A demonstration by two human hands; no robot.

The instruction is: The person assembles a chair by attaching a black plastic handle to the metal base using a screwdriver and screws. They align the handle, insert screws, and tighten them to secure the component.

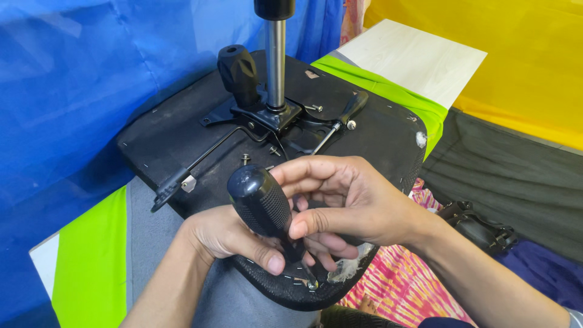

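Note:
An upturned black chair seat (176,136) lies before me with its metal mechanism plate (270,115) and a chrome gas cylinder (276,58) standing up from it. My right hand (352,197) grips a screwdriver with a black textured handle (261,200), its tip down at the seat's near rim by a screw (312,283). My left hand (228,234) steadies the lower handle and shaft, thumb across it. A second screwdriver (343,118) lies on the seat beside the plate.
A black lever knob (238,70) rises left of the cylinder. Loose screws (245,158) rest on the seat. Blue sheeting stands at left, yellow sheeting at right. A pale wooden board (419,58) lies behind, and patterned pink cloth (401,285) below.

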